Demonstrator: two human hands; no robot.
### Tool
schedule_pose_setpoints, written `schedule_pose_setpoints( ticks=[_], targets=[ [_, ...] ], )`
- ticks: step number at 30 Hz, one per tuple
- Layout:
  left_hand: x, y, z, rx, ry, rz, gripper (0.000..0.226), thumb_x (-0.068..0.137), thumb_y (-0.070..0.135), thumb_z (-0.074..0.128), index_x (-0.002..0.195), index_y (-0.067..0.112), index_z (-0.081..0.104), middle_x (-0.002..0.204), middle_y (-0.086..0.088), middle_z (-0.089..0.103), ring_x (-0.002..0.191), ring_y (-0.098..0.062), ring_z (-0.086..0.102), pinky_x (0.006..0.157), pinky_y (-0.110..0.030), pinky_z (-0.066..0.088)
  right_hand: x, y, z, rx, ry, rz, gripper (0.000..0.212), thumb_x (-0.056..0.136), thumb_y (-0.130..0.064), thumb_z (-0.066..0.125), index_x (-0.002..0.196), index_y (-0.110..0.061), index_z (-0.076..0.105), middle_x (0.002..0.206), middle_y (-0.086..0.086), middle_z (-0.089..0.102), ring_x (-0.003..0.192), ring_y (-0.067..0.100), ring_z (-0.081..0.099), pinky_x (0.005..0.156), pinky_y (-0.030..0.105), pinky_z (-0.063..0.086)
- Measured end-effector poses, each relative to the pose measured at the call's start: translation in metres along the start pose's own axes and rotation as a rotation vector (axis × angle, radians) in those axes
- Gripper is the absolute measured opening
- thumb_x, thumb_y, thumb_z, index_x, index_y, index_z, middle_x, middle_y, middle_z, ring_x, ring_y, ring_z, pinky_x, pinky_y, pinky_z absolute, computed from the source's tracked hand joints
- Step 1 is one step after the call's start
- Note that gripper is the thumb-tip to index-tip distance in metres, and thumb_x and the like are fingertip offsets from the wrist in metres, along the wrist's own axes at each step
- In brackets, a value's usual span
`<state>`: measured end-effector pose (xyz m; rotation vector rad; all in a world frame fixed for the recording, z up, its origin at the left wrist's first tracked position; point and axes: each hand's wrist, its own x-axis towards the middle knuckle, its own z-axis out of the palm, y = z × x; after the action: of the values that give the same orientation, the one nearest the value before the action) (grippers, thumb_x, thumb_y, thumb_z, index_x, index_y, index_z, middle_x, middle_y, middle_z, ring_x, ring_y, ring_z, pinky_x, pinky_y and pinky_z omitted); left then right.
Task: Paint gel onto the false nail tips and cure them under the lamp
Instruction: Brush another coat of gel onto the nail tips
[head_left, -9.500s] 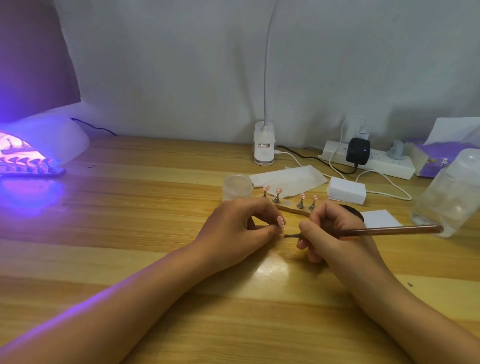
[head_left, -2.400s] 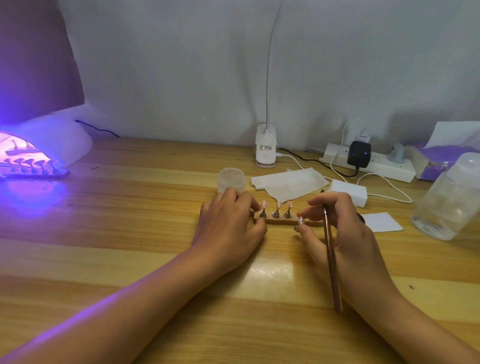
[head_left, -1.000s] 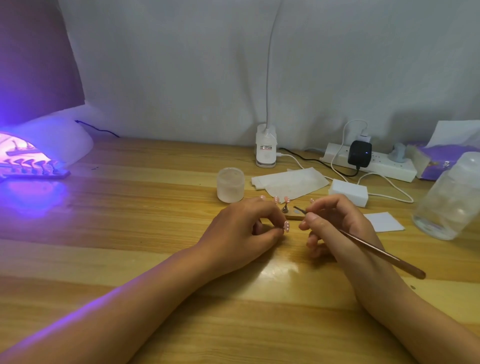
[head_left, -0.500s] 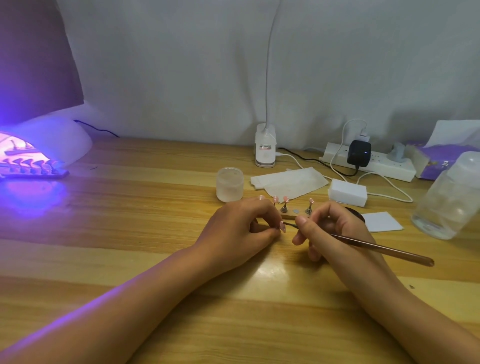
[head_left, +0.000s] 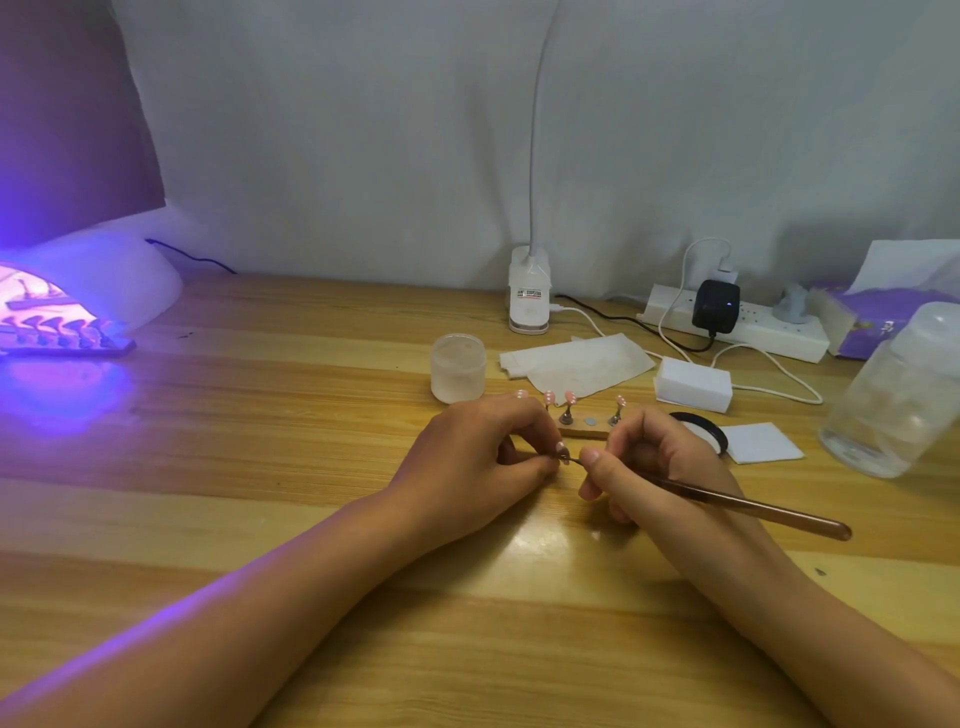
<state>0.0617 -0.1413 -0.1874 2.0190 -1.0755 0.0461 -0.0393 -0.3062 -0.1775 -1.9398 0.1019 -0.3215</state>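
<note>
Now mid-painting: my left hand pinches one nail tip low over the worktop, right hand grips the brush against it (tiny target). Next, I judge, steady strokes, then the lamp.

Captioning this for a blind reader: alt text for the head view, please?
A left hand pinches a pink false nail tip while the right hand holds a slim brush with its point at the tip, over a wooden table. Behind them a wooden holder carries more tips; far left, a curing lamp glows purple.
</note>
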Motion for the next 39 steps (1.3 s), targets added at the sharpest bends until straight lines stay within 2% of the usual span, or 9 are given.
schedule_pose_setpoints(
  ticks=[5,10,15,21,26,31,33,36,39],
  targets=[
    [-0.0007,0.0005,-0.0005,-0.006,-0.003,-0.003,0.01,0.085,0.022,0.074,0.092,0.028,0.071,0.091,0.017,0.069,0.073,-0.006,0.06,0.065,-0.025,0.051,-0.0006,0.0004,-0.0011,0.011,0.011,0.001,0.01,0.09,-0.014,0.063,0.085,-0.01,0.056,0.066,0.001,0.07,0.058,0.004,0.064,0.052,0.016,0.047],
    [-0.0013,0.0005,-0.0004,-0.022,-0.005,-0.003,0.01,0.086,0.02,0.074,0.092,0.027,0.071,0.091,0.017,0.07,0.069,-0.006,0.058,0.063,-0.024,0.048,-0.0001,-0.0015,-0.0013,0.038,0.067,-0.014,0.015,0.088,-0.026,0.064,0.087,-0.013,0.056,0.073,0.0,0.072,0.057,0.004,0.063,0.05,0.018,0.049],
    [-0.0009,0.001,-0.0003,-0.017,-0.005,-0.005,0.009,0.085,0.02,0.074,0.093,0.025,0.072,0.089,0.018,0.069,0.071,-0.008,0.061,0.065,-0.031,0.052,-0.0009,-0.0023,0.0003,-0.021,0.013,-0.044,0.024,0.082,-0.036,0.065,0.089,-0.015,0.056,0.078,-0.003,0.073,0.062,0.003,0.066,0.053,0.014,0.048],
    [-0.0012,0.0018,-0.0005,-0.015,-0.011,-0.014,0.01,0.085,0.019,0.074,0.094,0.024,0.071,0.092,0.016,0.071,0.072,-0.007,0.061,0.067,-0.034,0.053,-0.0016,-0.0011,0.0009,-0.028,-0.013,-0.02,0.013,0.089,-0.018,0.066,0.086,-0.012,0.055,0.072,0.002,0.071,0.063,0.009,0.068,0.052,0.018,0.05],
    [-0.0014,0.0025,-0.0006,-0.03,-0.007,-0.017,0.01,0.085,0.019,0.074,0.091,0.026,0.071,0.091,0.016,0.071,0.067,-0.004,0.058,0.064,-0.029,0.051,-0.0021,-0.002,0.0006,0.023,0.018,0.013,0.011,0.09,-0.011,0.063,0.083,-0.009,0.055,0.063,0.002,0.067,0.054,0.008,0.063,0.049,0.02,0.05],
    [-0.0016,0.0029,-0.0016,-0.018,0.0,0.007,0.01,0.084,0.017,0.076,0.089,0.025,0.072,0.09,0.015,0.067,0.07,0.003,0.056,0.061,-0.013,0.043,-0.0025,-0.0032,-0.002,0.123,0.171,-0.006,0.018,0.085,-0.034,0.065,0.085,-0.018,0.057,0.053,-0.003,0.057,0.047,0.004,0.052,0.045,0.015,0.043],
    [-0.0018,0.0031,-0.0015,-0.019,0.002,0.008,0.01,0.083,0.017,0.077,0.088,0.024,0.072,0.089,0.014,0.066,0.071,0.003,0.057,0.061,-0.012,0.042,-0.0028,-0.0053,-0.0022,0.156,0.168,-0.005,0.024,0.079,-0.04,0.067,0.088,-0.018,0.06,0.057,-0.002,0.062,0.049,0.005,0.056,0.046,0.015,0.045],
    [-0.0014,0.0032,-0.0011,-0.022,0.005,0.004,0.01,0.083,0.018,0.077,0.088,0.024,0.071,0.088,0.014,0.066,0.071,0.002,0.057,0.061,-0.013,0.043,-0.0031,-0.0068,-0.0016,0.156,0.133,-0.007,0.023,0.08,-0.036,0.067,0.092,-0.017,0.06,0.069,0.003,0.07,0.055,0.008,0.061,0.049,0.017,0.048],
    [-0.0012,0.0029,-0.001,-0.025,0.0,-0.005,0.009,0.083,0.02,0.077,0.089,0.023,0.071,0.088,0.014,0.065,0.07,0.002,0.057,0.061,-0.014,0.044,-0.0034,-0.005,-0.0021,0.196,0.142,0.004,0.016,0.088,-0.027,0.063,0.086,-0.014,0.055,0.063,0.008,0.067,0.049,0.011,0.055,0.045,0.018,0.045]
  ],
)
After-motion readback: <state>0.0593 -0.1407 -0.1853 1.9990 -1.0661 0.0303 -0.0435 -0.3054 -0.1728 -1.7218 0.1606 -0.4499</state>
